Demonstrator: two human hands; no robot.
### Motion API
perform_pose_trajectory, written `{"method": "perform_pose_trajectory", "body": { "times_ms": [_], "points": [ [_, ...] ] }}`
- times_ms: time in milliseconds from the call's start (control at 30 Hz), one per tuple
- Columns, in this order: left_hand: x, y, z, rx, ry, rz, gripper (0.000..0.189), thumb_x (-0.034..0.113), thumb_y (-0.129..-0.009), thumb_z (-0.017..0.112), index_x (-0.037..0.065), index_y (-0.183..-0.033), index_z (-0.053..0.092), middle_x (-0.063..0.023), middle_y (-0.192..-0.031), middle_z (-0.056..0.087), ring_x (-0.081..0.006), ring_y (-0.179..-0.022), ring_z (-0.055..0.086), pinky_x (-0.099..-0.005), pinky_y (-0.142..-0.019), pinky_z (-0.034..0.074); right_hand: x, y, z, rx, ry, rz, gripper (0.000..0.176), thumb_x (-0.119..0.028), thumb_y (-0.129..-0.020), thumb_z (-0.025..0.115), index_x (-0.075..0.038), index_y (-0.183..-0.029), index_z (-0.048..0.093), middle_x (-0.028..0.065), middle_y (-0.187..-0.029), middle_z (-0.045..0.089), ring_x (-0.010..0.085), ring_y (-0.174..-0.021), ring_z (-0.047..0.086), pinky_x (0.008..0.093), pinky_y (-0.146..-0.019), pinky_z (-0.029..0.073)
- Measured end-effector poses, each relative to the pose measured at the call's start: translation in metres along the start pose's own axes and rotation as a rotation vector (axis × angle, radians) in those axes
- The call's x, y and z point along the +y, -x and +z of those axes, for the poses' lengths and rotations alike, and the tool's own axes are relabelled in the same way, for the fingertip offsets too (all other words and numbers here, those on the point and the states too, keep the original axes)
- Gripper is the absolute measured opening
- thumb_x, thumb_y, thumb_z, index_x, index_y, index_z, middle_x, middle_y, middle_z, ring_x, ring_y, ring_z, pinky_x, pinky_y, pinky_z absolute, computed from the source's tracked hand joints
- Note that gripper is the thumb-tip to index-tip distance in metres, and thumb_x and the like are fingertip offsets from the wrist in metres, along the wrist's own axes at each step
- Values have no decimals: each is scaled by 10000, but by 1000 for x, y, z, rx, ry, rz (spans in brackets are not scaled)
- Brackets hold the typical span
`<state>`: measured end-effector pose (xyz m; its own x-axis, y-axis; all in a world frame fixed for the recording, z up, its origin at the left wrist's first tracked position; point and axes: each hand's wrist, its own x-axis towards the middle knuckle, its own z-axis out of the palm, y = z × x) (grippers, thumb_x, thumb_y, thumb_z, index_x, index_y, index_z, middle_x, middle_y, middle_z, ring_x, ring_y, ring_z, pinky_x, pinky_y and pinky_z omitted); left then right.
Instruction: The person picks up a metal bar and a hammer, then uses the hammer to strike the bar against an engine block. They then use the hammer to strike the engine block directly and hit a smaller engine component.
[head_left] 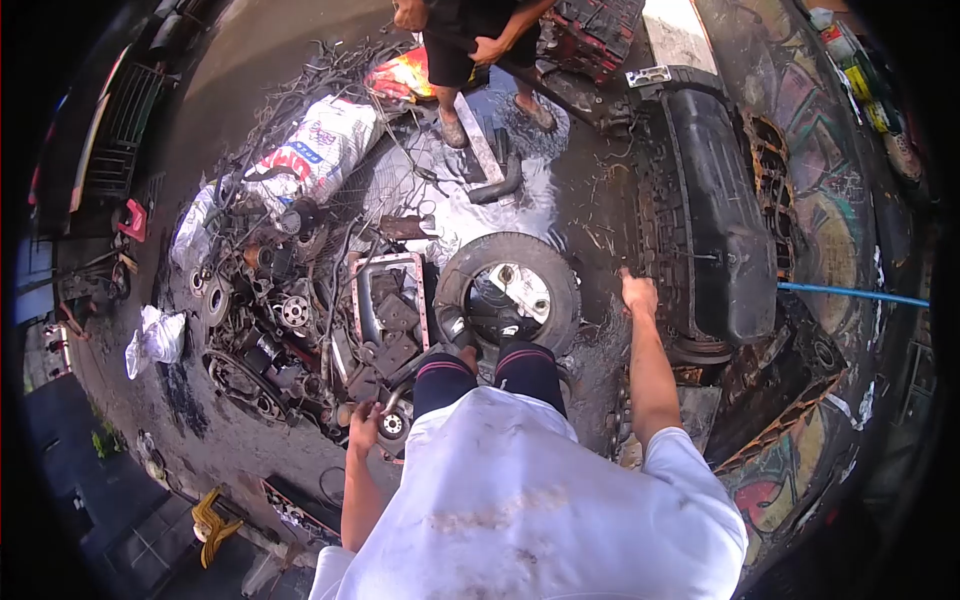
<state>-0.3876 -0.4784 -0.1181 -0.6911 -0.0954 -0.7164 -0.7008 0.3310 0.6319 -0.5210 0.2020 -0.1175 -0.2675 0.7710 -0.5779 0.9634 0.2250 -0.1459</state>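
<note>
My right hand (640, 293) is held out over the wet ground with its index finger extended and nothing in it. It is beside a long black engine cover (715, 190). My left hand (364, 428) hangs at the near edge of a heap of greasy metal parts, fingers loosely parted. Close to it are a small round pulley (393, 425) and a curved metal pipe (402, 392). Between my feet and the heap's far side lies a worn tyre (563, 290), with a pale metal plate (522, 290) inside its ring. A rusty rectangular frame (418, 285) lies left of the tyre.
Opposite me another person (460, 60) stands on the wet ground, hands on a long dark bar (540, 85). White sacks (320, 150) lie by the heap on the left. Rusty engine blocks (775, 400) and a blue rod (850, 293) are at the right.
</note>
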Motion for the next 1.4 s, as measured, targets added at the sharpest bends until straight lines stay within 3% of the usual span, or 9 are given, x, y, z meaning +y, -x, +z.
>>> {"method": "perform_pose_trajectory", "body": {
  "times_ms": [100,233,467,633,833,1000,1133,1233,1400],
  "points": [
    [111,-14,-11,-24,77,82,453,263,-1018,590,-48,-1336,504,-126,-1146,663,-188,-1028,623,-306,-891,505,-16,-10,-11,-50,1,29,718,-618,-885,588,78,-1034,680,185,-835,710,267,-556,671,377,-473,526],
    [172,-26,-20,-13,13,76,473,328,-1018,570,19,-1371,507,-210,-1233,655,-326,-1197,610,-389,-956,494,-21,-21,-9,-31,20,18,707,-605,-889,587,88,-980,691,188,-777,700,257,-540,665,389,-471,521],
    [89,-59,-30,-160,-19,-8,448,237,-991,643,-32,-1333,534,-108,-1137,678,-172,-1044,627,-317,-954,473,12,-27,4,18,8,69,655,-556,-892,615,91,-982,661,194,-760,692,267,-522,662,404,-447,495],
    [138,-74,-17,-209,-377,-12,416,221,-978,648,-8,-1314,563,-122,-1089,701,-168,-1010,643,-309,-916,495,16,-25,0,15,-10,49,656,-556,-894,606,95,-965,655,195,-734,685,266,-522,662,405,-463,499],
    [226,-131,-22,-141,-270,261,412,276,-1001,606,-3,-1303,575,-132,-1118,711,-179,-1042,656,-320,-936,489,-7,-49,-2,10,5,39,686,-585,-894,587,95,-873,670,186,-646,660,273,-502,652,419,-481,506],
    [290,-140,-20,-141,-405,264,407,282,-1004,599,18,-1311,571,-135,-1108,720,-188,-1023,669,-340,-924,500,6,-71,12,64,51,5,685,-587,-888,601,91,-918,690,195,-652,658,284,-490,648,411,-470,508],
    [324,-177,-28,-246,-279,294,403,235,-1013,586,5,-1341,541,-149,-1185,688,-203,-1144,637,-347,-959,490,-45,-7,-26,-82,-13,141,813,-654,-867,583,121,-1096,666,291,-984,708,382,-921,721,444,-855,548],
    [417,-203,-15,-226,-387,411,399,238,-1018,577,3,-1339,547,-159,-1159,702,-209,-1131,645,-344,-962,492,-6,-42,10,59,168,-7,858,-673,-863,557,110,-1208,614,335,-1199,629,420,-1168,614,453,-1013,466],
    [566,-246,21,-175,-368,726,369,240,-1017,570,51,-1335,573,-87,-1172,712,-185,-1089,644,-342,-987,476,-31,-36,2,-17,191,49,897,-690,-842,558,107,-1253,589,338,-1264,591,433,-1233,561,462,-1060,432]
  ]
}}
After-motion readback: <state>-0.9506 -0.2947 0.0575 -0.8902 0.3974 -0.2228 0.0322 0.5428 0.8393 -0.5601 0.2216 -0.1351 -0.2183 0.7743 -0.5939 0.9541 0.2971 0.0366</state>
